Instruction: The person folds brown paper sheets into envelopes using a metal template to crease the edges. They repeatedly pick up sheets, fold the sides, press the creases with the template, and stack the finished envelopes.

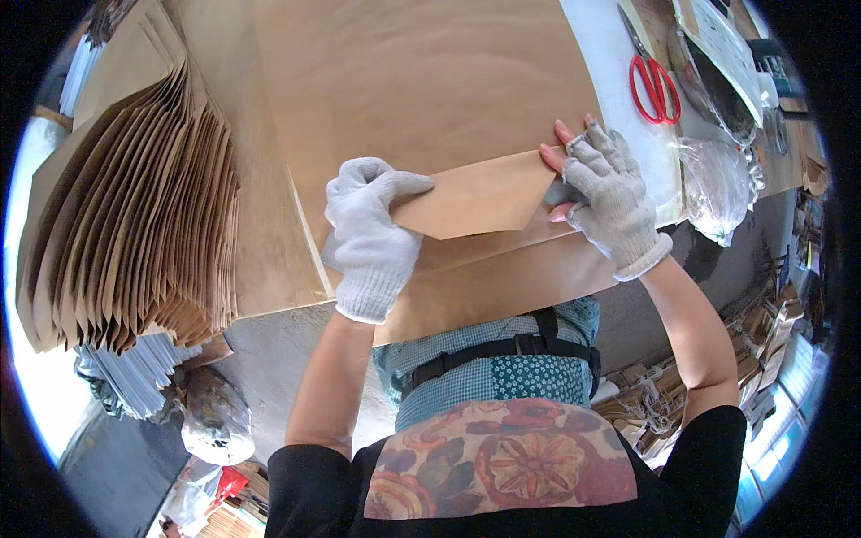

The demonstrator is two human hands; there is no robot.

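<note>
My left hand (370, 229), in a white knit glove, pinches the left end of a folded brown paper flap (484, 195), its thumb lying along the edge. At the flap's right end is my right hand (612, 190), in a glove that leaves the fingertips bare. Its fingers are spread, and a fingertip touches the flap's far right corner. Beneath lies a large brown paper sheet (430, 85), with a brown strip (502, 287) reaching over the table's near edge. What lies under my left palm is hidden.
A thick fanned stack of folded brown paper (134, 206) stands at the left. Red-handled scissors (655, 90) lie on white paper at the far right, near a clear plastic bag (717, 184). Bundled cardboard pieces (646, 399) are on the floor at right.
</note>
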